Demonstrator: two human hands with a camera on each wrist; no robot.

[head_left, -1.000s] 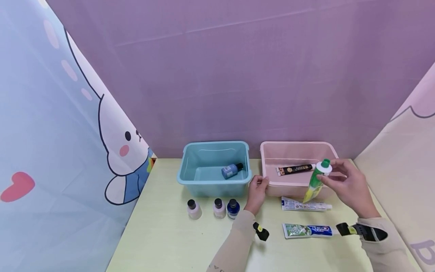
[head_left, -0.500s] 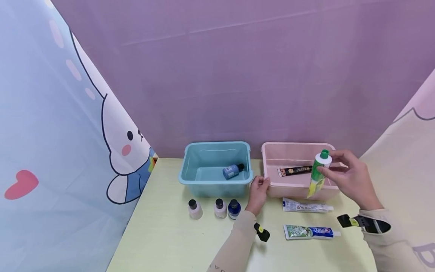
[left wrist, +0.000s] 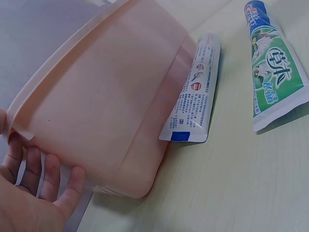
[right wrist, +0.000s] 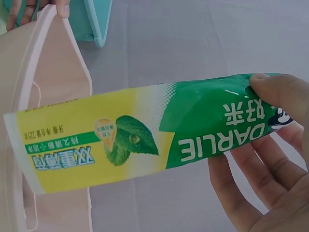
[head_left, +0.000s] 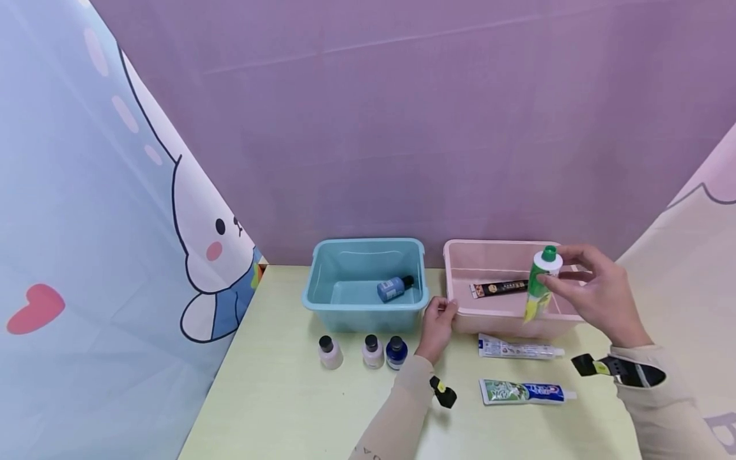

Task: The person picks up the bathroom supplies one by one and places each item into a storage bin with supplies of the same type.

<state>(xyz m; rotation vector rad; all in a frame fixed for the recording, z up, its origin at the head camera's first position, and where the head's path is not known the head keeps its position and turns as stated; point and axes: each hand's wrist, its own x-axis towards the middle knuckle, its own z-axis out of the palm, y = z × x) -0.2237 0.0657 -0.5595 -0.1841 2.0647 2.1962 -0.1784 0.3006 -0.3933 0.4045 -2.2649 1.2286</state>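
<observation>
My right hand point(head_left: 604, 294) pinches a green and yellow toothpaste tube point(right wrist: 145, 140) near its capped end. The tube hangs cap up over the right front part of the pink bin point(head_left: 489, 250). With thumb over the rim and fingers below, my left hand point(head_left: 437, 327) grips the bin's front left corner. A black toothpaste tube point(head_left: 499, 289) lies inside the bin, partly hidden by the held tube. On the table before the bin lie a white toothpaste tube point(left wrist: 193, 92) and a green and blue toothpaste tube point(left wrist: 275, 67).
A teal bin point(head_left: 363, 309) stands left of the pink one, with a blue bottle point(head_left: 392, 289) lying in it. Before it stand two pale bottles point(head_left: 330, 355) and a dark blue bottle point(head_left: 396, 355). A purple cloth wall point(head_left: 402, 128) rises behind both bins.
My right hand has lifted the green and yellow tube slightly up and back over the pink bin, and the tube hangs more upright. My left hand keeps its grip on the corner.
</observation>
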